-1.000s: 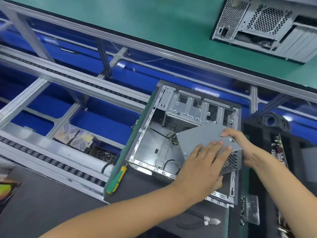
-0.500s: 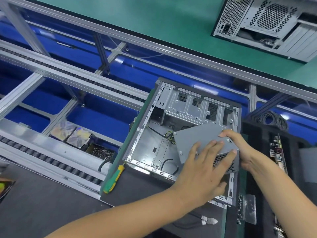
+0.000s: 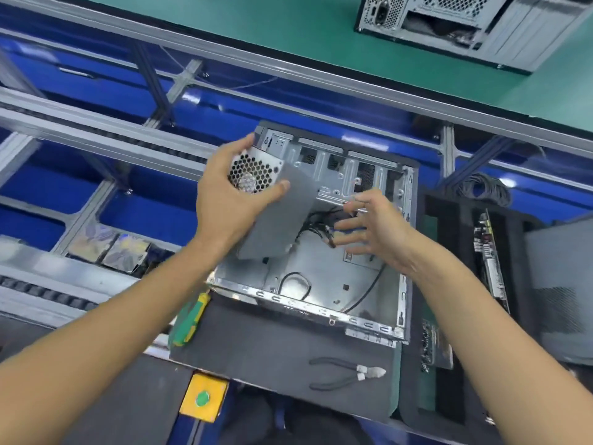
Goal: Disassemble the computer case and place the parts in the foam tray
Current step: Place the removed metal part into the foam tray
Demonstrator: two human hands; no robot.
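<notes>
While gripped in left hand (image 3: 231, 200), tilted above open computer case (image 3: 321, 277) at mat's far edge: power supply (image 3: 279, 216). Right hand (image 3: 369, 229), fingers spread, holding nothing, beside trailing cables (image 3: 317, 226). Likely snag risk en route to foam tray (image 3: 449, 220).

Power supply (image 3: 276, 216): lifted out of its corner in the computer case (image 3: 324, 277), swung to upper left, fan grille now facing up. Left hand (image 3: 231, 200): moved from flat on top to gripping the grille end. Right hand (image 3: 375, 226): released the unit, fingers spread at the trailing cables (image 3: 317, 223).
</notes>
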